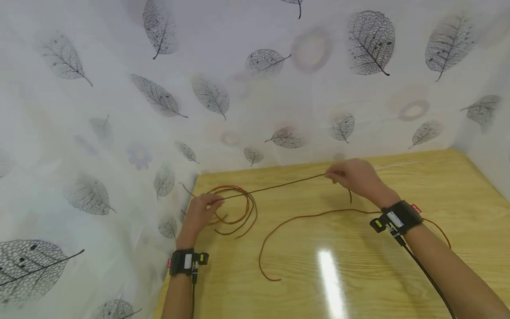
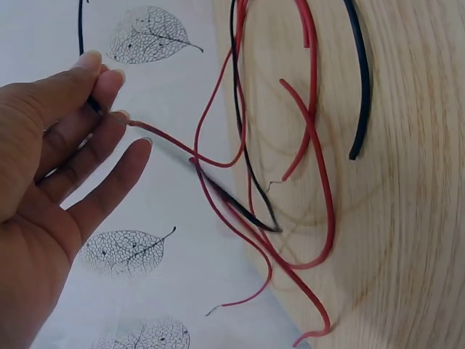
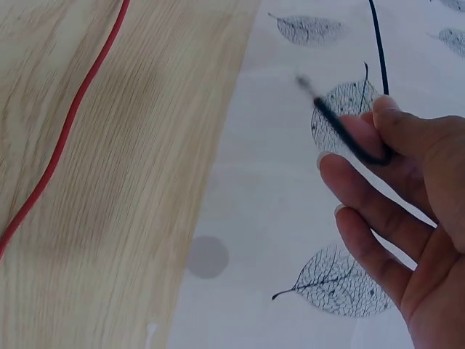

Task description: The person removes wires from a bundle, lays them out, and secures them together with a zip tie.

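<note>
While the left hand [image 1: 199, 213] pinches one part of a thin black wire [image 1: 279, 185] between thumb and fingers, the right hand [image 1: 357, 179] pinches another, and the head view shows the wire running nearly straight between them over the wooden table [image 1: 295, 294]. Loose loops of red and black wires [image 1: 231, 234] lie just beside the left hand; a long red wire [image 1: 296, 217] curves across the table and passes under the right forearm. Behind hangs a pale sheet [image 1: 223, 35] printed with leaves.

From the left wrist, the black wire shows at the thumb and forefinger, the other fingers spread. A red end appears right at the fingertips; whether it touches them I cannot tell.

From the right wrist, thumb and forefinger grip the black wire, whose short tail bends back to a blurred tip.
</note>
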The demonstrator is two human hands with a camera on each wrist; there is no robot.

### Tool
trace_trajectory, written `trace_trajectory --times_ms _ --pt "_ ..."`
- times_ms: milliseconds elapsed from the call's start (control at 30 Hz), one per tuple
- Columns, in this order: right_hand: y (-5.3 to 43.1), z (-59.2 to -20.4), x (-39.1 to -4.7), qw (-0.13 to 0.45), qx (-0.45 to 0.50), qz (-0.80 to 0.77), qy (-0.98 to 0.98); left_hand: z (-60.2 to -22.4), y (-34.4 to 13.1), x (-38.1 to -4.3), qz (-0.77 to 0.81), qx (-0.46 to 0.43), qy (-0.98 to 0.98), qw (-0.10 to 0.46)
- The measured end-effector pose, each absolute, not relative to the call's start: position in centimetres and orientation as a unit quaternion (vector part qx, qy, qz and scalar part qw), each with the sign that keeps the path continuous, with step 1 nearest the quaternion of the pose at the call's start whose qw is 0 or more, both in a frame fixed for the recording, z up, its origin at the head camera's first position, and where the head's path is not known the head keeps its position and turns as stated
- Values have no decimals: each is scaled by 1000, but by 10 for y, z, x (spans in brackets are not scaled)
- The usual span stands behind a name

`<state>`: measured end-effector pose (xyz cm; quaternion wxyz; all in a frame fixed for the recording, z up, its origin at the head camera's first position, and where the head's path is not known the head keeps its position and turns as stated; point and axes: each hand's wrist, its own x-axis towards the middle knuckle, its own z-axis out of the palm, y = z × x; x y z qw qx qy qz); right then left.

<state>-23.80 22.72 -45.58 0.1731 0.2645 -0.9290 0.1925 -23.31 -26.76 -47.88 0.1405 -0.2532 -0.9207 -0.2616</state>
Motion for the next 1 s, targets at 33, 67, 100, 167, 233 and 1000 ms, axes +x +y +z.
trace_trajectory --times_ms 33,67,100,167,233,1000 --pt "230 -456 -236 174 266 192 -928 -479 -267 -233 -260 -253 -921 143" --pt "233 -456 -235 173 268 193 -928 -479 -266 -234 -258 -253 -921 148" --pt "235 -455 -233 173 269 192 -928 -479 -264 -234 -254 -254 -920 154" --pt "238 -454 -232 178 264 190 -929 -479 -264 -235 -249 -255 -919 167" --pt "240 -453 -231 184 258 189 -929 -479 -264 -236 -244 -256 -919 172" --pt "298 -445 -217 183 199 197 -942 -472 -282 -230 -121 -178 -969 120"
